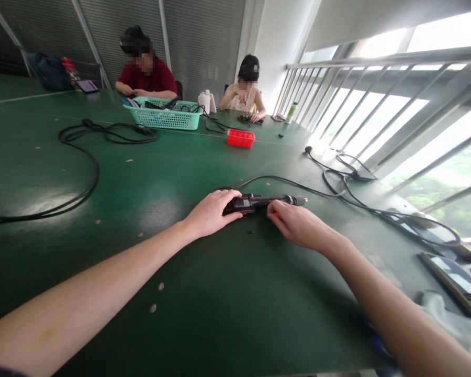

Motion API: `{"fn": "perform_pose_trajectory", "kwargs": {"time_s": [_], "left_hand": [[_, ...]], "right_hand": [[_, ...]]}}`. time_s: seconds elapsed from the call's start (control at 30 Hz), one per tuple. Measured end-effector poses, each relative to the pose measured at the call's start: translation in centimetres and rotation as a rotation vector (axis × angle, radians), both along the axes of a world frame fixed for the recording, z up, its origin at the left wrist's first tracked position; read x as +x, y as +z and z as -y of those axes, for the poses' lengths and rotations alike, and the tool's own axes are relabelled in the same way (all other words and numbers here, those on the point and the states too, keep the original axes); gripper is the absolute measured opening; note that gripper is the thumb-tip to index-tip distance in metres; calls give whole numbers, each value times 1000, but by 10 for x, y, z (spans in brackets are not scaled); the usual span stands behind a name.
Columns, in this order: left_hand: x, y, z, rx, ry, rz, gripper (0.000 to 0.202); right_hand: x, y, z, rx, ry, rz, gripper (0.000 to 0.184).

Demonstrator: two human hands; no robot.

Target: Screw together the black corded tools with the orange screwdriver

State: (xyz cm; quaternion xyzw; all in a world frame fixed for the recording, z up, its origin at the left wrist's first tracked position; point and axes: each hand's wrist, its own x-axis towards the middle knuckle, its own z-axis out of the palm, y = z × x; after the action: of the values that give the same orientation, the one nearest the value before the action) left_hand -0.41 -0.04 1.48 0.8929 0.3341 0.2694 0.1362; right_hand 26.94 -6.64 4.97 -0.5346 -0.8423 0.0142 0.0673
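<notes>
A black power tool with a ridged nose and a metal tip lies on its side on the green table, its tip towards the right. My left hand grips its rear end, thumb in front and fingers over the top. Close against the front side of the tool, my right hand is closed, fingertips pinched together. A bit of orange shows at those fingertips; what it belongs to is hidden. On the table just below the tool lies a tiny dark piece, too small to name.
Black cables run behind the tool and to the right. Farther back stand a red divided box and a teal basket of tools. Two people sit at the far side. A railing borders the right; a framed panel lies near it.
</notes>
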Motion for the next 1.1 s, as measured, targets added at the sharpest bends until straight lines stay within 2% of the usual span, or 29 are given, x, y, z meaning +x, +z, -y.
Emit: {"fn": "perform_pose_trajectory", "kwargs": {"time_s": [0.23, 0.4, 0.57, 0.7, 0.93, 1.1], "left_hand": [[0, 6, 4, 117, -66, -15, 43], [0, 7, 4, 137, -119, -19, 40], [1, 7, 5, 149, -134, -27, 40], [1, 6, 6, 172, -146, -15, 41], [1, 4, 5, 156, -121, -13, 41], [3, 3, 6, 92, -1, -27, 46]], "right_hand": [[-9, 6, 1, 134, 41, -287, 22], [-16, 2, 1, 159, 95, -313, 29], [-25, -1, 0, 184, -5, -391, 18], [-27, 3, 2, 187, 17, -360, 18], [-25, 4, 2, 187, 42, -287, 29], [-26, 3, 4, 224, 26, -319, 35]]}}
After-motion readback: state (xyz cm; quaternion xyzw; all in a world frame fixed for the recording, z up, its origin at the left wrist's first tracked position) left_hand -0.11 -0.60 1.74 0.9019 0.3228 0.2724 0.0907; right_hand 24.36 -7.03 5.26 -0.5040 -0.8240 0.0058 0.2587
